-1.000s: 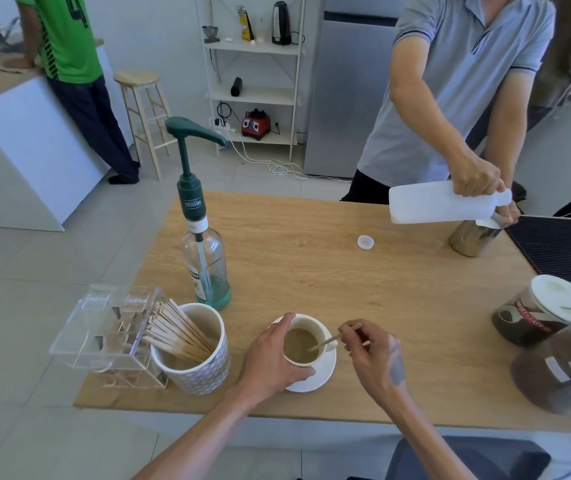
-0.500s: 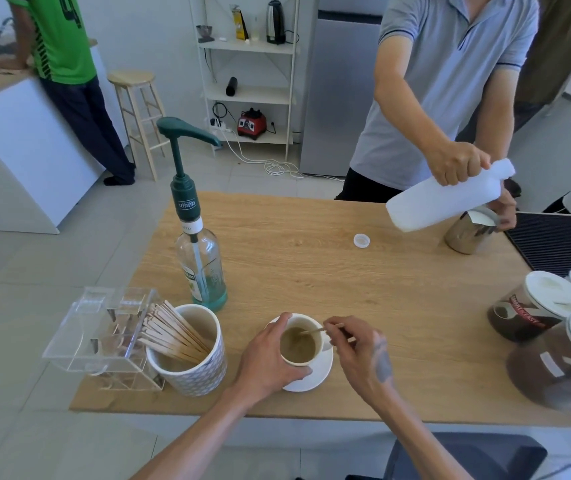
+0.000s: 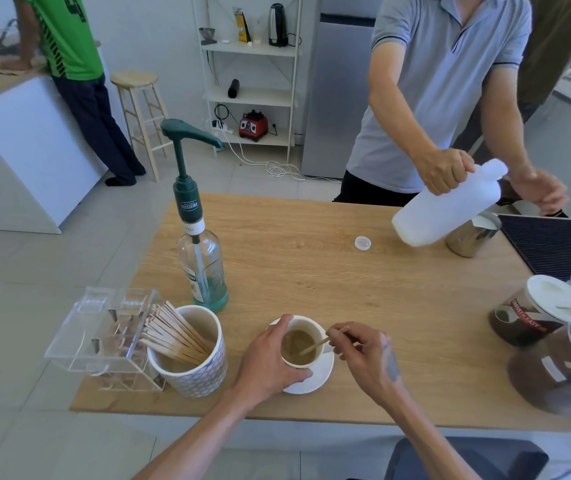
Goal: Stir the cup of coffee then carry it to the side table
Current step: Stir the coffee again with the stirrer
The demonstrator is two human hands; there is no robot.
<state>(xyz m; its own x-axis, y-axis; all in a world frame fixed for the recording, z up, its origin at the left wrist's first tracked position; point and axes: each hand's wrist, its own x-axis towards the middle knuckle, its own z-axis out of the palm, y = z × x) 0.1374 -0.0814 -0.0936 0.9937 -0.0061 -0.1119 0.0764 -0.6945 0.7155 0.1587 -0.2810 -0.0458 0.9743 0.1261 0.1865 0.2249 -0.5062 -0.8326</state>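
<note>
Cup (image 3: 300, 344): on its saucer (image 3: 315, 377), near edge of the wooden table (image 3: 311, 271), right of the stirrer pot (image 3: 192, 355).
Left hand (image 3: 270, 358): wrapped around the cup's left wall.
Right hand (image 3: 363, 351): fingers pinched on the wooden stirrer (image 3: 322, 342), tip apparently in the coffee.
Progress: stirring underway; carrying not begun, side table not in view.

Left hand (image 3: 270, 358) curled in a wide grip, right hand (image 3: 363, 355) pinching with fingertips, both forearms reaching forward.
</note>
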